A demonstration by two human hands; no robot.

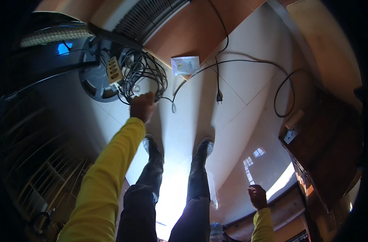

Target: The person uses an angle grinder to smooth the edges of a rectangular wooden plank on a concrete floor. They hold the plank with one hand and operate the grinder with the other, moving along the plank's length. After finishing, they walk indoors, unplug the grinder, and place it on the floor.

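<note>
My left hand [143,105], at the end of a stretched yellow sleeve, is closed at the lower edge of a tangled bundle of black cable [141,74]. Its fingers appear wrapped round the cable, though the exact grip is partly hidden. Just left of the bundle is a beige power strip [114,70] with several sockets, tilted on end. Behind these lies the round grey base [96,90] of a stand. Far from the cable, at the lower right, my right hand [257,197] has its fingers curled in, with nothing visible in it.
A black plug [219,98] hangs down on its cord in front of a wooden cabinet [180,34]. Another dark cable [276,97] loops over the tiles at right. A clear packet [185,65] lies by the cabinet corner. Dark wooden furniture [325,149] stands at right.
</note>
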